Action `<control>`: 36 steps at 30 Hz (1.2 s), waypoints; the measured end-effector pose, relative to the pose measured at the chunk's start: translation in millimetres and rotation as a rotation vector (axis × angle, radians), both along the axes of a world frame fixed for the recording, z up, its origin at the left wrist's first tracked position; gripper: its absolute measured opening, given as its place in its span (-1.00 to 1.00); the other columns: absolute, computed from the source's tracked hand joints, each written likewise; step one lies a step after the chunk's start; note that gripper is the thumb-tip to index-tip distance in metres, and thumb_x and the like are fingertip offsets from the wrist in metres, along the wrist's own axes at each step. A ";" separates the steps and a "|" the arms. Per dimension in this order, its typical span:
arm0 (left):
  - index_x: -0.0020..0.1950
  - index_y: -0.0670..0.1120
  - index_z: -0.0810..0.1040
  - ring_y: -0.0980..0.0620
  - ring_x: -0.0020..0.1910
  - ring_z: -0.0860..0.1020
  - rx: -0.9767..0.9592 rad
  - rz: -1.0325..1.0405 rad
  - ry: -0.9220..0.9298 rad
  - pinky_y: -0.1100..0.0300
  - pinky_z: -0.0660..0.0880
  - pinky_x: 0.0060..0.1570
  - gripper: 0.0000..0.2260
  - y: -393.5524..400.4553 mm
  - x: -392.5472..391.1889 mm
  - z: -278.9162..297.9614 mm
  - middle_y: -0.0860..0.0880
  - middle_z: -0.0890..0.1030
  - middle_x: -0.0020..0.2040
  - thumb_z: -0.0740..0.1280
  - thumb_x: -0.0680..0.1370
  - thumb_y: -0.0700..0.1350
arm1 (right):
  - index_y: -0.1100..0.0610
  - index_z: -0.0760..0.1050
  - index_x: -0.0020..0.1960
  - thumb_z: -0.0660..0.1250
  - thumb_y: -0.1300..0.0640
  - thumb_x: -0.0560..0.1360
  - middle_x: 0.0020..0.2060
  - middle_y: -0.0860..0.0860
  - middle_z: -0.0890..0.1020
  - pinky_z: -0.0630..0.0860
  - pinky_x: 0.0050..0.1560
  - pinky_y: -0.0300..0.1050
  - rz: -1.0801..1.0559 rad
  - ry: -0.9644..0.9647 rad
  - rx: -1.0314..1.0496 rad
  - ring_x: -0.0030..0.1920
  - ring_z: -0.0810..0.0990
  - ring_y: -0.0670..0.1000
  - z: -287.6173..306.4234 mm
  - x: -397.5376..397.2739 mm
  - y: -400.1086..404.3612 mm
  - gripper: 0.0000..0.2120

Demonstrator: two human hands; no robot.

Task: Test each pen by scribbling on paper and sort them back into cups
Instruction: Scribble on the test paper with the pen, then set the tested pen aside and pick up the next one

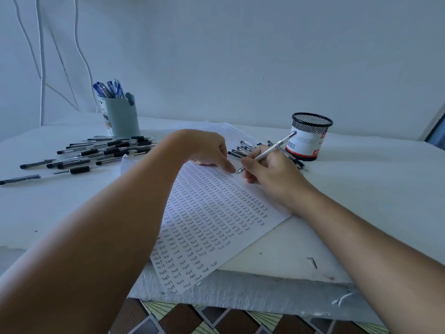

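Note:
A sheet of paper [212,220] covered in rows of small handwritten words lies at the middle of the white table. My right hand [269,169] grips a silver pen [277,147], its tip touching the paper near the sheet's upper right. My left hand [207,150] rests on the paper just left of the tip, fingers pressing it down. A pale green cup [122,116] with several blue pens stands at the back left. A black mesh cup [309,136] with a white and red label stands at the back right.
Several black pens [101,153] lie scattered on the table left of the paper, below the green cup. A smaller cluster of pens [243,147] lies between my hands and the mesh cup. The table's rough front edge [265,292] runs over a patterned floor.

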State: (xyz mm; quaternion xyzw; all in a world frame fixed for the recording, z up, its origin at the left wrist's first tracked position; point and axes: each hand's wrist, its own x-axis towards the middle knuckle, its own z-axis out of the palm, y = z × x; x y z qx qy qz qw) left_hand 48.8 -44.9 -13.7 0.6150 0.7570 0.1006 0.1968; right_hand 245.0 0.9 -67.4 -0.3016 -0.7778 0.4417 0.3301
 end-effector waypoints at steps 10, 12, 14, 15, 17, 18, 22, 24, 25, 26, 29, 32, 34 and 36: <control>0.05 -0.03 0.60 0.00 -0.06 0.54 0.075 0.041 -0.185 -0.01 0.51 0.11 -0.70 -1.8 -11.5 -13.2 -0.01 0.63 -0.01 0.59 0.43 0.03 | 0.03 0.54 -0.04 0.37 0.02 0.64 -0.26 -0.09 0.71 0.59 0.13 0.21 0.043 -0.109 0.102 -0.22 0.62 -0.09 2.6 -0.8 -5.3 -0.88; 0.03 -0.02 0.60 0.00 -0.07 0.54 0.078 0.037 -0.204 0.01 0.51 0.07 -0.71 -1.8 -12.5 -13.7 -0.01 0.64 -0.03 0.60 0.42 0.02 | 0.01 0.54 -0.04 0.37 0.01 0.64 -0.25 -0.10 0.71 0.59 0.13 0.21 0.039 -0.115 0.104 -0.21 0.61 -0.10 2.2 -0.5 -5.6 -0.88; 0.03 -0.03 0.61 0.01 -0.09 0.54 0.084 0.033 -0.213 0.04 0.49 0.03 -0.71 -2.0 -12.5 -14.4 0.00 0.63 -0.05 0.60 0.43 0.01 | 0.00 0.54 -0.04 0.37 0.00 0.64 -0.24 -0.10 0.71 0.59 0.12 0.20 0.034 -0.125 0.113 -0.21 0.61 -0.10 1.8 -0.4 -5.7 -0.89; 0.03 -0.04 0.61 0.02 -0.09 0.54 0.085 0.032 -0.215 0.05 0.48 0.03 -0.71 -2.2 -12.2 -14.3 0.00 0.63 -0.05 0.60 0.43 0.01 | 0.00 0.54 -0.04 0.37 0.00 0.64 -0.24 -0.11 0.71 0.59 0.12 0.19 0.034 -0.127 0.114 -0.21 0.60 -0.10 1.8 -0.6 -5.5 -0.89; 0.04 -0.04 0.61 0.02 -0.08 0.54 0.086 0.032 -0.223 0.06 0.48 0.04 -0.71 -2.4 -12.0 -14.5 0.00 0.63 -0.05 0.59 0.44 0.01 | -0.01 0.54 -0.04 0.37 0.00 0.64 -0.25 -0.11 0.71 0.59 0.13 0.19 0.038 -0.127 0.110 -0.21 0.60 -0.11 2.3 -0.7 -5.7 -0.89; 0.04 -0.04 0.61 0.02 -0.08 0.54 0.086 0.033 -0.224 0.06 0.48 0.05 -0.72 -2.0 -12.5 -14.6 0.00 0.63 -0.05 0.59 0.43 0.01 | -0.01 0.54 -0.04 0.37 0.00 0.64 -0.25 -0.11 0.71 0.59 0.13 0.18 0.042 -0.129 0.108 -0.21 0.60 -0.12 2.6 -0.9 -5.8 -0.89; 0.01 -0.02 0.61 0.02 -0.07 0.54 0.080 0.033 -0.218 0.02 0.49 0.06 -0.73 -0.7 -13.9 -15.1 0.01 0.64 -0.05 0.60 0.43 0.02 | -0.01 0.54 -0.04 0.37 -0.01 0.65 -0.23 -0.11 0.71 0.57 0.08 0.09 0.044 -0.149 0.123 -0.22 0.59 -0.14 3.9 -0.7 -7.1 -0.88; 0.00 -0.02 0.61 0.02 -0.08 0.55 0.079 0.028 -0.222 0.05 0.48 0.03 -0.74 -0.4 -13.8 -15.6 0.01 0.64 -0.07 0.59 0.43 0.02 | -0.02 0.53 -0.04 0.36 -0.02 0.65 -0.24 -0.13 0.71 0.56 0.04 0.06 0.038 -0.161 0.139 -0.23 0.59 -0.14 3.5 -0.4 -6.9 -0.88; 0.00 -0.02 0.61 0.02 -0.08 0.55 0.079 0.027 -0.222 0.05 0.47 0.03 -0.74 -0.6 -13.6 -15.6 0.01 0.64 -0.07 0.59 0.43 0.02 | -0.02 0.53 -0.04 0.36 -0.02 0.65 -0.24 -0.14 0.71 0.56 0.03 0.06 0.030 -0.165 0.145 -0.23 0.58 -0.14 3.3 -0.5 -6.5 -0.87; 0.00 -0.02 0.61 0.02 -0.08 0.55 0.080 0.027 -0.221 0.04 0.48 0.04 -0.74 -0.7 -13.4 -15.7 0.01 0.64 -0.07 0.59 0.43 0.02 | -0.01 0.53 -0.04 0.35 -0.02 0.65 -0.24 -0.14 0.70 0.57 0.03 0.06 0.023 -0.164 0.145 -0.23 0.59 -0.13 2.9 -0.5 -6.1 -0.87; 0.01 -0.02 0.61 0.02 -0.08 0.56 0.081 0.031 -0.228 0.02 0.50 0.09 -0.74 -1.4 -13.3 -15.1 0.01 0.65 -0.06 0.59 0.43 0.01 | 0.00 0.53 -0.03 0.35 -0.02 0.65 -0.24 -0.14 0.71 0.58 0.03 0.03 0.022 -0.162 0.134 -0.24 0.59 -0.15 3.1 -0.7 -5.2 -0.87; 0.01 -0.03 0.61 0.03 -0.09 0.55 0.079 0.030 -0.236 0.05 0.48 0.05 -0.74 -1.3 -13.1 -15.3 0.01 0.64 -0.08 0.59 0.44 0.00 | 0.00 0.53 -0.05 0.35 -0.02 0.65 -0.27 -0.14 0.70 0.56 0.02 0.02 0.027 -0.177 0.146 -0.24 0.59 -0.16 3.6 -0.5 -4.6 -0.86; 0.01 -0.04 0.61 0.03 -0.09 0.55 0.079 0.028 -0.241 0.06 0.47 0.05 -0.74 -1.2 -13.1 -15.3 0.01 0.63 -0.09 0.59 0.44 -0.01 | 0.03 0.53 -0.05 0.35 0.00 0.65 -0.29 -0.13 0.69 0.58 0.08 0.09 0.017 -0.144 0.114 -0.23 0.61 -0.12 2.3 -1.3 -3.1 -0.86; 0.01 -0.03 0.61 0.02 -0.09 0.54 0.079 0.028 -0.243 0.06 0.47 0.04 -0.75 -1.8 -12.9 -14.9 0.01 0.63 -0.09 0.59 0.44 -0.01 | 0.04 0.52 -0.04 0.35 0.02 0.65 -0.31 -0.12 0.69 0.59 0.16 0.17 0.010 -0.078 0.046 -0.21 0.62 -0.07 1.1 -2.8 -1.5 -0.87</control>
